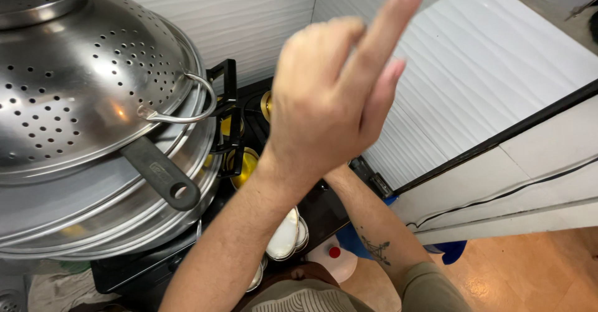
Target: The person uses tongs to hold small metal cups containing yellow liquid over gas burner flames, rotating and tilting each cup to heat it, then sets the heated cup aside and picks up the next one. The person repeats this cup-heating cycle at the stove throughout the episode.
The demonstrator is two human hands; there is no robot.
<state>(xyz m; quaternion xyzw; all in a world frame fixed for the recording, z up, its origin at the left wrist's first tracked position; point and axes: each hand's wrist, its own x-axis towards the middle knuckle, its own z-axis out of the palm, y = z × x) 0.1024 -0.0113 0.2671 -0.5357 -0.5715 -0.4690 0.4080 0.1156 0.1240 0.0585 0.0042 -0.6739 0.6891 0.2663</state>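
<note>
Left hand (330,100) raised mid-frame, close to the camera, back of the hand facing the lens – index and middle fingers (392,19) extended up toward the top edge, the rest curled in. It grasps nothing. Left forearm runs from bottom centre up to the wrist.

Right forearm (374,237), tattooed, angles from the lower right toward frame centre and passes behind the left wrist – right hand itself hidden, so can't tell whether it's clenched or released.

Below the arms, lower centre: small shiny metal lids (285,237) on a dark stove top (143,268), plus a white round thing with a red dot (335,253).

Left half of frame: an upturned steel colander (81,81) with a wire loop handle (187,109), sitting on stacked steel lids or pans (93,212); a dark pan handle with a hanging hole (161,173) sticks out from between them. Left hand is just right of this stack, not touching it.

Behind the hand: black pot supports and brass burners (244,162). White ribbed wall panels (486,69) fill the upper right.
</note>
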